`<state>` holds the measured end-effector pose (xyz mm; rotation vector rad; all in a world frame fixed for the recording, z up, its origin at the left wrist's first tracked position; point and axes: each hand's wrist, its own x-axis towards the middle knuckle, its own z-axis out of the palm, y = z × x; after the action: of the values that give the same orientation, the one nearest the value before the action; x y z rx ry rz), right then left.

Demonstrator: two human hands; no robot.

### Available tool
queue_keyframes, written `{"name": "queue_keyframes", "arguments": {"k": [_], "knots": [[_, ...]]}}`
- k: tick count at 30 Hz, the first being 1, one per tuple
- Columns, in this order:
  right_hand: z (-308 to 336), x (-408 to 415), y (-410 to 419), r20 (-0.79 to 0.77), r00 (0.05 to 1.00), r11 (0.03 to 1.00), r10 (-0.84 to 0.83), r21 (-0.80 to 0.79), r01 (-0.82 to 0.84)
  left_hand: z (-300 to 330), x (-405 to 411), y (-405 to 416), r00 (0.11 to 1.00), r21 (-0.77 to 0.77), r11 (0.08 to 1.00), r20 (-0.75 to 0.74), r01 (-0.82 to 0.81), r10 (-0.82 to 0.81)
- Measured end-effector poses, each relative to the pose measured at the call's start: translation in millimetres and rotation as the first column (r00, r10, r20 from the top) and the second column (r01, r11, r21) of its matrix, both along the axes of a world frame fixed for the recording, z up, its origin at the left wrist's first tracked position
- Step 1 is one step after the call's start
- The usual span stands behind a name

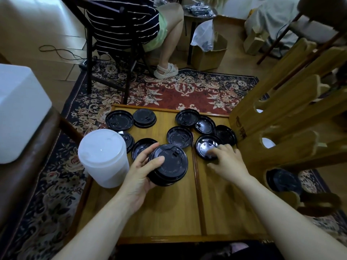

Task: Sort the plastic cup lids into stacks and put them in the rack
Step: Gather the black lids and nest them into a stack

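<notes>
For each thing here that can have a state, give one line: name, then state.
Left hand: grips the lid stack.
Lid stack: held tilted above the table.
Right hand: fingers on a loose lid, grip unclear.
Loose lid: flat on the table, upside down.
Other lids: scattered singly, unstacked.
Rack: black lids in the near slot.
White tub: lid on.

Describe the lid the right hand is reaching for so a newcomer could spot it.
Start at the wooden rack on the table's right. Just left of its base, under the right hand fingers, lies a black lid. Unlike its matte neighbours, it lies hollow side up, glinting.
</notes>
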<state>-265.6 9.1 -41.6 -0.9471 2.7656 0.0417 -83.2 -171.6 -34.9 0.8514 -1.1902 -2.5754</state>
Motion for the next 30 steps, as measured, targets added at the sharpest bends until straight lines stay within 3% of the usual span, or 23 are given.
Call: {"name": "queue_keyframes", "arguments": {"k": [4, 6, 9, 11, 15, 21, 24, 27, 30], "knots": [[-1.8, 7.5, -5.2, -0.090, 0.994, 0.998, 0.055, 0.046, -0.051, -0.1, 1.3, -0.8, 1.000, -0.005, 1.000, 0.010, 0.016, -0.015], [1.9, 8.8, -7.1, -0.060, 0.997, 0.999, 0.048, 0.000, -0.048, 0.1, 1.9, -0.8, 1.000, -0.002, 1.000, 0.013, 0.011, -0.011], [15.4, 6.7, -7.4, 0.128, 0.989, 0.978, -0.077, -0.185, 0.100, 2.0, 1.9, -0.7, 1.000, 0.000, 1.000, 0.010, 0.014, -0.014], [27.6, 5.2, -5.5, 0.308, 0.936, 0.906, -0.167, -0.326, 0.269, 3.2, 1.8, -0.3, 1.000, -0.003, 1.000, 0.005, 0.018, -0.018], [51.7, 9.3, 3.4, 0.690, 0.709, 0.625, -0.147, -0.491, 0.607, 4.6, 1.5, 0.8, 1.000, -0.001, 1.000, 0.002, 0.018, -0.018], [64.2, 11.7, 5.9, 0.925, 0.366, 0.409, 0.103, -0.375, 0.832, 4.8, 1.2, 2.1, 1.000, 0.008, 1.000, 0.013, 0.008, -0.008], [65.3, 11.9, 4.6, 0.941, 0.175, 0.386, 0.288, -0.282, 0.879, 4.1, 1.4, 1.6, 1.000, 0.000, 1.000, 0.018, -0.004, 0.004], [60.0, 17.3, -0.9, 0.929, 0.024, 0.450, 0.369, -0.201, 0.870, 3.9, 1.3, 2.0, 1.000, 0.000, 1.000, 0.008, 0.004, -0.004], [54.5, 26.6, -9.1, 0.948, 0.013, 0.464, 0.317, -0.167, 0.870, 4.4, 0.9, 2.9, 1.000, 0.001, 1.000, -0.015, 0.012, -0.012]]}}
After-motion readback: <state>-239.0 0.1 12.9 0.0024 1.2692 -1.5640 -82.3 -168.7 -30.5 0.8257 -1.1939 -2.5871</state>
